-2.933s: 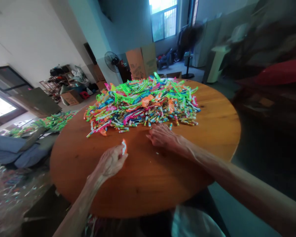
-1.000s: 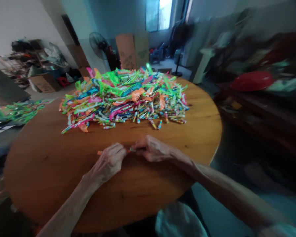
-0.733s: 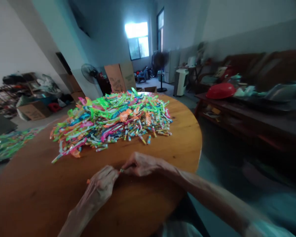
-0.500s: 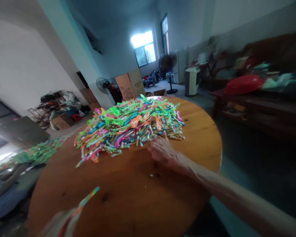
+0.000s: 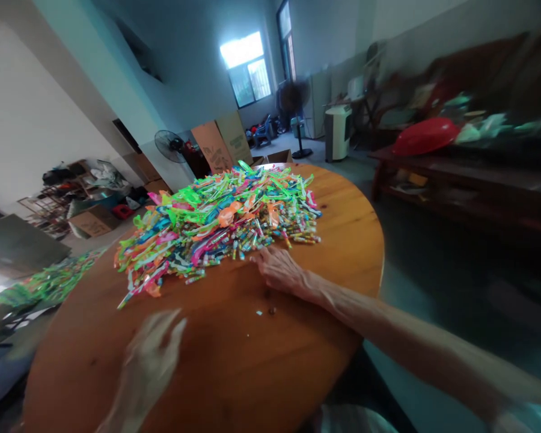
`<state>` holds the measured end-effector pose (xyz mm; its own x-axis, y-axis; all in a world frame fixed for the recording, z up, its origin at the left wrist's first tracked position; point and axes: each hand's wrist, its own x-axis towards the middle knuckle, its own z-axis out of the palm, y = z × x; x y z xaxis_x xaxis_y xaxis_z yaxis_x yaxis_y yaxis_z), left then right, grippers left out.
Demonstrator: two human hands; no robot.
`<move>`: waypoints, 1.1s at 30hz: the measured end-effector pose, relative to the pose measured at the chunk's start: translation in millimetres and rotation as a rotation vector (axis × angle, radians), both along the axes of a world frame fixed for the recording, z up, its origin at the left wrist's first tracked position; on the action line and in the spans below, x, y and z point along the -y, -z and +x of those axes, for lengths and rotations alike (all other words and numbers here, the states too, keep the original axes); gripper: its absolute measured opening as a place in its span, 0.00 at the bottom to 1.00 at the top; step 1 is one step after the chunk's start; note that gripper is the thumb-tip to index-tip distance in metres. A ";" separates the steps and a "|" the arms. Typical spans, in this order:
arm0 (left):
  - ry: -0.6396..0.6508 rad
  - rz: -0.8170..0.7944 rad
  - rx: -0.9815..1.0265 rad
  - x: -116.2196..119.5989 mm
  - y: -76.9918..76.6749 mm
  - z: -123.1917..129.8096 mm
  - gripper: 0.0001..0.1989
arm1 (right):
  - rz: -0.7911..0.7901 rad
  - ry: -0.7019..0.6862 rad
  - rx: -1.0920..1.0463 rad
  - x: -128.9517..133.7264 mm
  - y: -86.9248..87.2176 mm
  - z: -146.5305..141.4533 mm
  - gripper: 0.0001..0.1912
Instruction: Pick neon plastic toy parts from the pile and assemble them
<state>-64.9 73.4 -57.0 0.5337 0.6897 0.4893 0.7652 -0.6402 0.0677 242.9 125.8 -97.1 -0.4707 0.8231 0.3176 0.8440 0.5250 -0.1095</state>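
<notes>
A large heap of thin, brightly coloured plastic sticks (image 5: 234, 213), green, orange, pink and blue with patterned ends, lies on the round wooden table (image 5: 234, 367). At the near edge of this heap is my right hand (image 5: 282, 272), its fingers curled and pressed together at the tips; whatever they may hold is too small to make out. My left hand (image 5: 153, 349), slightly blurred, is over the near left of the table with thumb and fingers apart. No stick shows in it.
Another pile of green sticks (image 5: 58, 276) lies to the left beyond the table. Cardboard boxes (image 5: 223, 141), a wall-side fan (image 5: 169, 146) and a white air cooler (image 5: 338, 133) stand behind. On the right, a red basin (image 5: 426, 136) rests on a dark wooden table.
The colourful stick that was in my left hand is gone from it, and that hand has moved forward with its fingers spread. My right hand stays at the heap's edge. The view has shifted slightly.
</notes>
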 end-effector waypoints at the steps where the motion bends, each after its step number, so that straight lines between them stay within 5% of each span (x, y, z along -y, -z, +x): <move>1: -0.004 0.012 0.014 -11.4 2.6 14.5 0.12 | 0.000 -0.005 -0.003 1.4 -0.9 0.8 0.17; 7: -0.094 -0.061 -0.221 -106.5 5.0 126.9 0.14 | -0.015 0.102 -0.056 0.1 0.1 1.5 0.15; 11: -0.122 -0.084 -0.283 -131.9 5.4 148.7 0.08 | -0.020 0.137 -0.075 -2.4 -2.5 -0.7 0.14; 15: -0.128 -0.115 -0.305 -113.7 5.0 128.5 0.10 | -0.028 0.115 -0.066 -2.5 -3.4 0.7 0.14; 25: -0.154 -0.277 -0.124 -15.2 2.7 22.0 0.10 | -0.017 -0.054 -0.105 4.6 -4.0 -3.0 0.15; 28: -0.172 -0.316 -0.105 3.0 5.2 8.2 0.10 | -0.115 -0.175 -0.118 10.1 -8.6 -14.9 0.13; 33: -0.206 -0.288 -0.045 8.4 15.0 2.3 0.10 | -0.160 -0.155 -0.010 10.3 -3.0 -28.8 0.11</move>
